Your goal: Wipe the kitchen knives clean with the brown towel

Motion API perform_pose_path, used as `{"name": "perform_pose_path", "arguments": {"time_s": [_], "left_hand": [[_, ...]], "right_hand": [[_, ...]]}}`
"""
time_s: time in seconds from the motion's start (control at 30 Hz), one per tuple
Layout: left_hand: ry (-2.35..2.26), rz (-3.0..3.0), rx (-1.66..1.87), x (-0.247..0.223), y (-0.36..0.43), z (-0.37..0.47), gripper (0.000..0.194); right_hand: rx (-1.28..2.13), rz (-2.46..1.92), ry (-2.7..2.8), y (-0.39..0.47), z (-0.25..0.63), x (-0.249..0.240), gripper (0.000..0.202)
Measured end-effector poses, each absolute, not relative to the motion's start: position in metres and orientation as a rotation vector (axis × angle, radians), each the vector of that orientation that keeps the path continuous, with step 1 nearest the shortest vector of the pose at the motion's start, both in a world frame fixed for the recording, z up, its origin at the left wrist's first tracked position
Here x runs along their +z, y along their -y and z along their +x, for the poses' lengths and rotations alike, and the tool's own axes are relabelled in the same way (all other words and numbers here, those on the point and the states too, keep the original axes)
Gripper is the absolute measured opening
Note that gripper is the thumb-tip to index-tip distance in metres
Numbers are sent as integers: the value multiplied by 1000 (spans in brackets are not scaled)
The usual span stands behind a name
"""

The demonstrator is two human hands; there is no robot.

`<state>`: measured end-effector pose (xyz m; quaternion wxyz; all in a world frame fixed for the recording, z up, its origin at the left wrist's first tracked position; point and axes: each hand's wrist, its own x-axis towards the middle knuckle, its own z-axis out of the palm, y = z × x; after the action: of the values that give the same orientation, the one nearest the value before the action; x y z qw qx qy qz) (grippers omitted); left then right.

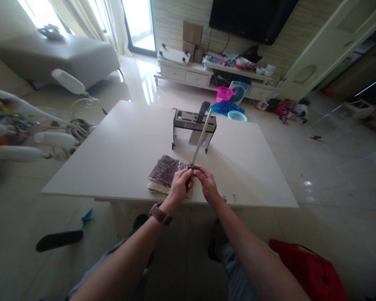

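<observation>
My left hand [179, 184] is closed round the black handle of a sharpening steel [201, 136], a long, slim, pale rod that points up and away from me. At the top of the handle, the fingers of my right hand [206, 180] pinch near the base of the rod. Beneath and left of my left hand lies a folded brown patterned cloth [164, 170]. Just beyond the rod stands a dark-framed knife holder [183, 118] on small feet. A broad-bladed knife [203, 112] sits in it, its dark handle upward. The rod partly covers the holder's right side.
The white table [122, 146] has small bits near its front edge, right of my hands. Beyond it are a pink basket [224, 94], a light-blue basket [237, 116] and a cluttered TV cabinet [197, 78]. A red bag [310, 267] lies at lower right.
</observation>
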<state>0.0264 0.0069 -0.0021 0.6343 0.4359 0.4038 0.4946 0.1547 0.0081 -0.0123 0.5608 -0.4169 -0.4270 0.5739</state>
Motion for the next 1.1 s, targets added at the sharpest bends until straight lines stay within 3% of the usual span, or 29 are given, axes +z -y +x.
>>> {"name": "perform_pose_path", "arguments": {"time_s": [0.13,0.27,0.53,0.87,1.1], "left_hand": [[-818,948,1071,-14,-1,51,52],[-808,1043,945,-14,3,64,49],[-1154,1854,546,-24,11,67,10],[-1129,2013,412,-22,7,71,8],[-1113,2046,393,-20,11,69,11]], "right_hand": [[1403,-1023,938,-1,152,-11,38],[1257,-1137,949,2,169,-10,43],[732,-1694,1032,-3,261,-47,34],[562,-2229,1202,0,281,-104,13],[543,-2353,1297,-4,279,-113,16]]}}
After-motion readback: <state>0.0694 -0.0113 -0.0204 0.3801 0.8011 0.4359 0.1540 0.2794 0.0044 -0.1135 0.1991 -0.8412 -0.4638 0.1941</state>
